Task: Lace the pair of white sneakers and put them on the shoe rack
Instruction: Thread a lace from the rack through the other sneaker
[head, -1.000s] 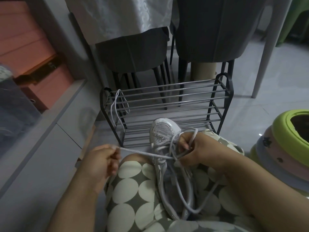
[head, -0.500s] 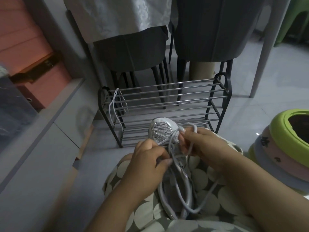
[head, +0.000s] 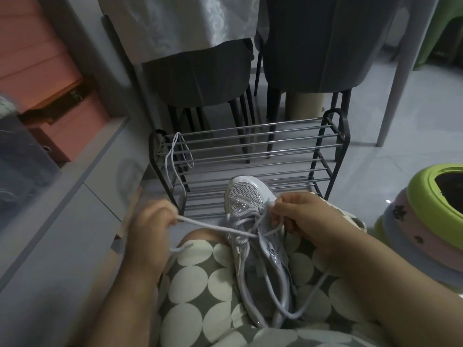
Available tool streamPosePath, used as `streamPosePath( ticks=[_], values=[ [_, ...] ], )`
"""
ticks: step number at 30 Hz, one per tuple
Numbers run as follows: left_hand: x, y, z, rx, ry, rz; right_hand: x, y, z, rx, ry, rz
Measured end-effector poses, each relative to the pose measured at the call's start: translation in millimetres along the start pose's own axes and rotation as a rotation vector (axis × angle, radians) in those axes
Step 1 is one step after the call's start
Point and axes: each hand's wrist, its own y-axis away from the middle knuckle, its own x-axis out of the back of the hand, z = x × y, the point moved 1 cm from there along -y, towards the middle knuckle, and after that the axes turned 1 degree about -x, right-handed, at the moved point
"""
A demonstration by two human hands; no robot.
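Observation:
A white sneaker [head: 246, 196] with a mesh toe lies on my lap, toe pointing away towards the shoe rack [head: 250, 149]. My left hand [head: 147, 231] grips one end of its white lace [head: 213, 227] and holds it taut out to the left. My right hand [head: 300, 216] pinches the lace at the eyelets on the shoe's right side. A long loop of lace trails down over my lap. A second loose white lace [head: 175, 156] hangs over the rack's left end. The other sneaker is not in view.
The black wire rack stands on the tiled floor right in front of my knees. Behind it are two dark chairs [head: 200, 78] and a table leg [head: 398, 71]. A grey cabinet [head: 62, 221] runs along the left. Stacked green and pink tubs [head: 431, 216] sit at the right.
My left hand came in to the eyelets half a second ago, then pulled the lace end back out to the left. My right hand stayed at the eyelets.

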Motion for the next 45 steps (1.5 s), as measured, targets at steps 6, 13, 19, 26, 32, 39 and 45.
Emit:
streamPosePath(
  ticks=[6, 13, 19, 26, 32, 39, 45],
  values=[
    [-42, 20, 0, -0.171, -0.349, -0.346, -3, 2, -1, 0.010, 0.112, -0.046],
    [-66, 29, 2, -0.327, -0.488, -0.391, -2, 7, -4, 0.053, 0.070, 0.009],
    [-51, 21, -2, -0.152, -0.203, -0.530, 1, -4, 1, 0.023, 0.128, -0.054],
    [-26, 20, 0, -0.028, 0.174, -0.651, 6, 1, 1, 0.073, 0.253, -0.258],
    [-15, 18, -2, 0.113, 0.522, -0.665, 3, 3, -1, 0.157, 0.397, -0.214],
    [-10, 19, -3, 0.256, 0.873, -0.842, 5, 5, -4, 0.234, 0.571, -0.183],
    [-9, 18, 2, 0.270, 0.826, -0.796, 5, 4, -2, 0.256, 0.581, -0.061]
  ],
)
